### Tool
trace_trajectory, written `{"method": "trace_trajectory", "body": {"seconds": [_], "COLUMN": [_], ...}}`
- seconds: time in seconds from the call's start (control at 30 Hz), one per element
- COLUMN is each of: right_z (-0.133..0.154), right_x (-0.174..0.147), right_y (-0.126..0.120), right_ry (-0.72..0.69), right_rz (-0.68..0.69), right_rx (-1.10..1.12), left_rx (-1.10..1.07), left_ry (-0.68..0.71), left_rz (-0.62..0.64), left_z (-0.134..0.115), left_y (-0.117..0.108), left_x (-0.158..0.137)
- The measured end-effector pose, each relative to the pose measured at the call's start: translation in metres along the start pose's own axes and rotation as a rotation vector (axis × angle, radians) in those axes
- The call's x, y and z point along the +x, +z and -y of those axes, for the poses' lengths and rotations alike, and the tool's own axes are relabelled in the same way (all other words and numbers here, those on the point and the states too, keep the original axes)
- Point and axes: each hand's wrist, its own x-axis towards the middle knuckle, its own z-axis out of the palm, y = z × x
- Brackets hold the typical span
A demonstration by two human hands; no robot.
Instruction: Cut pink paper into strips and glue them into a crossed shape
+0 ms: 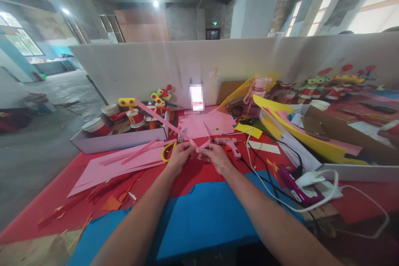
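My left hand [181,154] and my right hand [216,157] come close together over the red table covering. Both pinch a narrow pink paper strip [162,121], bent near the fingertips, with its long free end rising to the upper left. Scissors with yellow handles [168,152] lie beside my left hand, partly hidden by it. Just right of my right hand is a pink glue gun [231,146]. Beyond the hands lie pink paper sheets [191,124].
At left a white box [124,141] holds paper-cup figures [135,118]; more pink paper [112,166] lies before it. A purple power strip [299,185] with white cable is at right, near a box [352,170] of coloured sheets. Blue paper [205,216] covers the near edge. A lit screen [196,96] stands behind.
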Motion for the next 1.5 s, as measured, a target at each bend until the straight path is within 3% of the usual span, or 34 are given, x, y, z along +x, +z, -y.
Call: {"method": "trace_trajectory", "body": {"seconds": [0.2, 0.33, 0.57, 0.7, 0.83, 0.97, 1.1, 1.23, 1.37, 1.5], "right_z": [-0.002, -0.002, -0.002, -0.003, -0.002, 0.001, 0.003, -0.001, -0.004, -0.003], "right_x": [-0.002, -0.002, 0.002, 0.002, 0.003, 0.002, -0.001, 0.0, 0.001, -0.002], "right_y": [0.005, 0.006, 0.004, 0.003, 0.001, -0.001, 0.0, 0.004, 0.008, 0.012], "right_ry": [-0.019, -0.008, -0.053, -0.096, -0.239, -0.382, -0.436, -0.33, -0.161, -0.095], "right_rz": [-0.006, -0.03, -0.097, -0.081, 0.002, -0.031, -0.044, -0.077, -0.026, -0.018], "right_rx": [0.023, 0.096, 0.184, 0.088, -0.077, -0.268, -0.332, -0.185, 0.042, 0.139], "left_rx": [-0.021, -0.146, -0.124, -0.091, -0.13, -0.172, -0.163, -0.159, -0.173, -0.184], "left_ry": [0.022, 0.021, 0.029, 0.038, 0.019, -0.011, -0.025, -0.056, -0.061, -0.081], "left_rz": [-0.05, -0.055, 0.019, -0.041, -0.049, -0.055, -0.055, -0.041, -0.032, -0.049], "left_z": [0.003, 0.004, -0.001, -0.002, -0.001, -0.001, -0.001, -0.001, -0.001, 0.0], "left_y": [0.002, 0.004, 0.009, 0.01, 0.007, 0.005, 0.006, 0.007, 0.007, 0.007], "left_x": [0.002, 0.004, -0.001, -0.002, 0.0, 0.002, 0.0, -0.001, -0.001, 0.0]}}
